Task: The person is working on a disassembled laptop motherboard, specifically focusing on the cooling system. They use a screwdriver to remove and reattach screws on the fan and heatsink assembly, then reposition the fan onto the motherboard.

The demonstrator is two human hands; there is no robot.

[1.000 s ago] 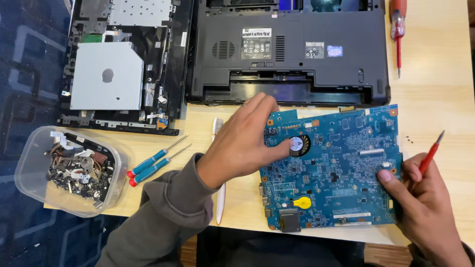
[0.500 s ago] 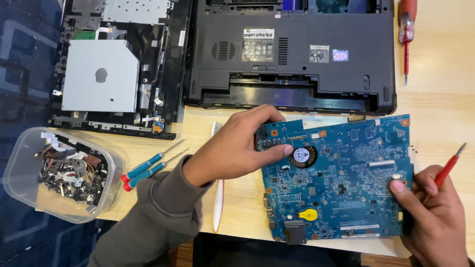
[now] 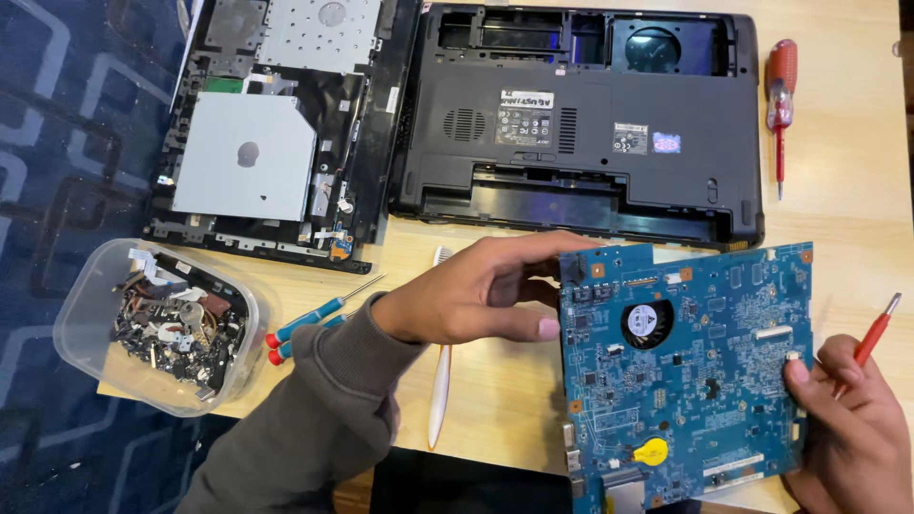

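A light wooden table point(image 3: 495, 400) fills the scene, with a dark blue patterned floor covering point(image 3: 67, 143) off its left edge. Largest on it is a black laptop base point(image 3: 581, 124), turned underside up at the top centre. Just left of that lies an opened laptop chassis point(image 3: 276, 133) with a silver drive plate showing.

Below the base, at the near right of the table, sits the blue circuit board point(image 3: 685, 371), held between both hands, with a small round fan and a yellow coin cell on its face. The left hand point(image 3: 476, 290), in a grey sleeve, pinches the board's upper left edge, thumb beneath and fingers curled over the top. The right hand point(image 3: 847, 428) grips the board's right edge with its thumb on the face, and also keeps a red-handled screwdriver point(image 3: 876, 328) tucked among its fingers.

A clear plastic tub point(image 3: 162, 328) of screws and small metal parts sits at the left edge. Another red screwdriver point(image 3: 781, 105) lies at the upper right. Two blue-handled screwdrivers point(image 3: 314, 319) rest beside the sleeve, and a white pry tool point(image 3: 440, 381) lies under the forearm.
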